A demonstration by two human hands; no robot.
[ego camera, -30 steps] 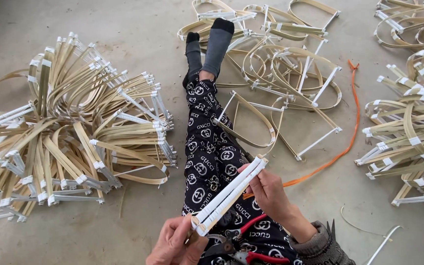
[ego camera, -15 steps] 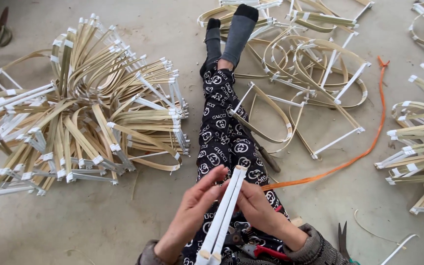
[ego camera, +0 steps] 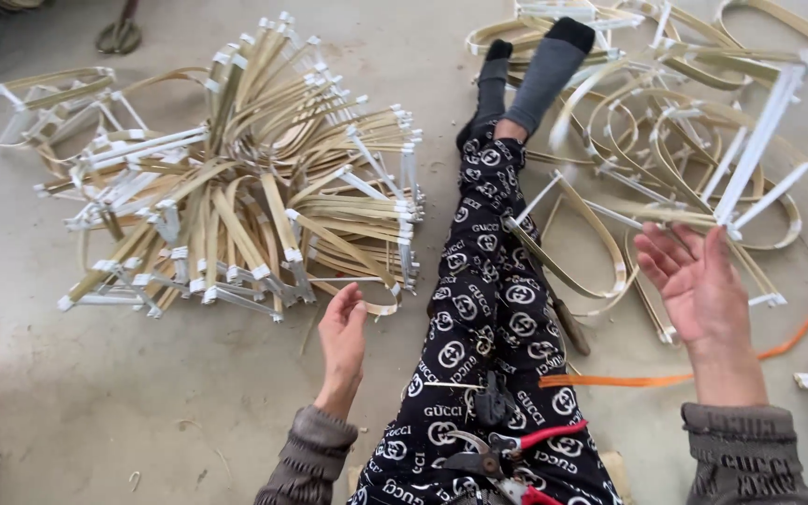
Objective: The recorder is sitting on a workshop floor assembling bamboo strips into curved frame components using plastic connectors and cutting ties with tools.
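1. The left hand is hovering open with fingers loosely together, holding nothing, its fingertips lying just beside a loose tan bamboo strip loop at the 5 o'clock edge of the big heap.
2. The right hand is spreading wide, palm up and empty, at 3 o'clock from the person's knee; just beyond its fingertips, at 1 o'clock, a white-wrapped bundle of straight bamboo slats is standing tilted, apart from the palm.
3. The large heap of bent tan bamboo strips with white tape ends is resting on the grey concrete floor at 10 o'clock from the left hand.
4. Handling judgement: the slat bundle is looking light, stiff along its length and springy; the taped middle is likely offering the surest hold, while bare strip edges may be splintery and slick.
5. The scattered pile of looped bamboo pieces is lying at 12 o'clock from the right hand, beside the outstretched patterned black trouser leg.
6. The red-handled pruning shears are lying on the lap at 6 o'clock.
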